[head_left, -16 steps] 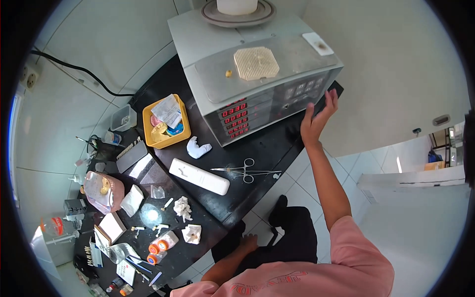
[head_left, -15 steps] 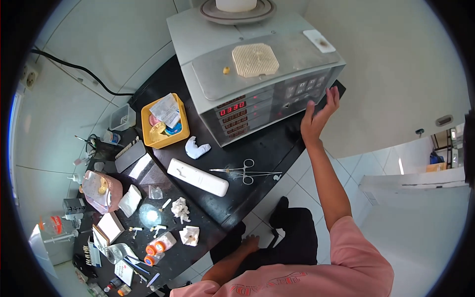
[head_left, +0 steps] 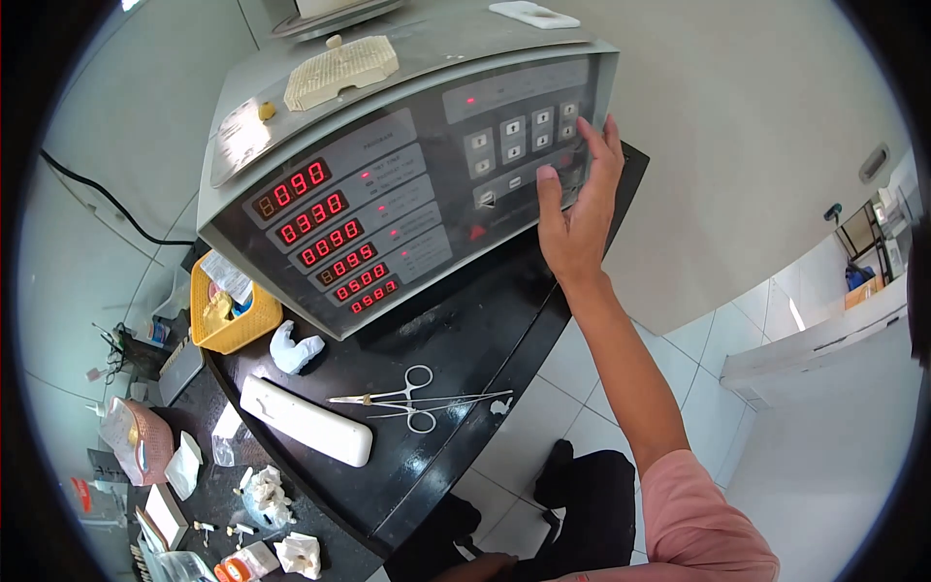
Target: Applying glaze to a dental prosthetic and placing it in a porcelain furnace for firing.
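My right hand point(head_left: 584, 218) is raised at the right end of the front panel of a grey furnace-like machine point(head_left: 456, 209). Its fingers are stretched and apart, with the thumb near the lower buttons and the fingertips beside the arrow buttons; whether they touch the panel I cannot tell. Nothing is held in it. Rows of red digits glow on the panel's left half. On top of the machine lie a cream honeycomb tray point(head_left: 344, 72) and a small yellowish piece point(head_left: 267, 112). My left hand point(head_left: 485, 567) rests low over my lap, mostly cut off, its fingers hidden.
On the black counter point(head_left: 427, 349) lie scissor-handled forceps point(head_left: 412, 398), a long white case point(head_left: 305, 420) and a white curved piece point(head_left: 294, 347). A yellow basket point(head_left: 238, 328) stands left of the machine. Crumpled tissue point(head_left: 267, 497) and a pink container point(head_left: 150, 446) are further left.
The view has tilted toward the machine's front, which looks larger. More rows of red digits are visible. My right hand stays at the panel's right end, its fingers now curled closer to the buttons.
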### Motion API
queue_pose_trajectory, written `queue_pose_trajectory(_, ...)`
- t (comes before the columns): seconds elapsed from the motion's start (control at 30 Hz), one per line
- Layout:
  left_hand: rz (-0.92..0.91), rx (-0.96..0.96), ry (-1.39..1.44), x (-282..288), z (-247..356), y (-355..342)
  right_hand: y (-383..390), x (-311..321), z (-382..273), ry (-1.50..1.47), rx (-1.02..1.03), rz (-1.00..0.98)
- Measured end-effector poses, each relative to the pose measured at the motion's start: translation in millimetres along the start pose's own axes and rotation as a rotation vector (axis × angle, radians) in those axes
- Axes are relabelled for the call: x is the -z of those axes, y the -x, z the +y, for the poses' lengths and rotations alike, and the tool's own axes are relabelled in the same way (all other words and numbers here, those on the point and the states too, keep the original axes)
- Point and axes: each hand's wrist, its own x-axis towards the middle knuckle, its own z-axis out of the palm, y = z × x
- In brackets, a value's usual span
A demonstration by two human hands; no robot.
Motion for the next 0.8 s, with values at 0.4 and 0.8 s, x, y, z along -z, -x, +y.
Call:
queue_pose_trajectory(0.4, 0.149, -0.135, 0.047, 65, -36, -20, 11, 14, -3, 0.065, -0.039, 0.03)
queue_pose_trajectory(0.8, 0.782, 0.099, 0.509, 86, 18, 54, 17, 7, -15, 0.238, 0.361, 0.077)
